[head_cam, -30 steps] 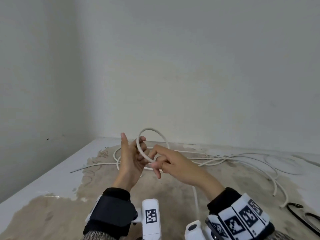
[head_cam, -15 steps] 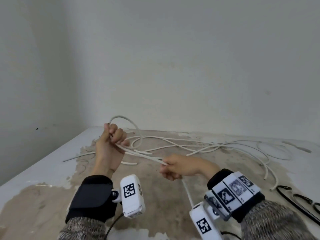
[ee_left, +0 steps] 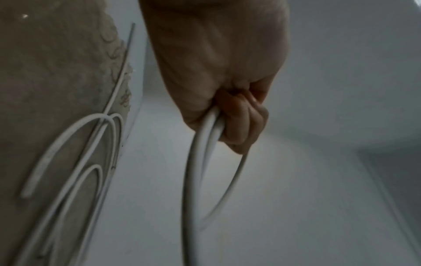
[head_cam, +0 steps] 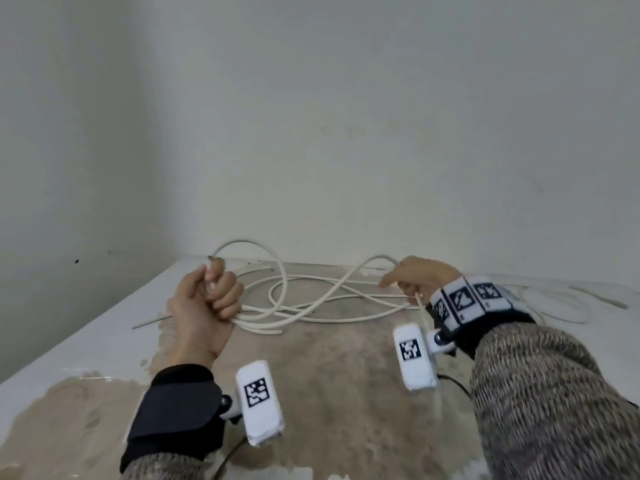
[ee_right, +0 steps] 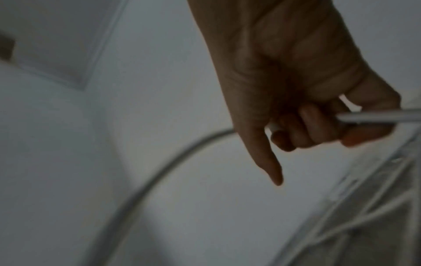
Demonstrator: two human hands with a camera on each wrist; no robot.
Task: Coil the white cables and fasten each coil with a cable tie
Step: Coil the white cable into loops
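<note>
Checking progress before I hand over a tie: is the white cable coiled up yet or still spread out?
Mostly spread. The left hand grips a few loops of the white cable; the rest stretches across to the right hand.

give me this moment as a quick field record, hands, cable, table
left hand: left hand gripped in a fist round a white cable, loop arching up behind it
left grip detail: fingers curled over at least two passes of the cable
right hand: right hand holds a length of white cable, index finger pointing out
loose cables: more white cables strewn on the table between the hands
table: table, white edges, worn brown centre
cable tie: none identifiable
</note>
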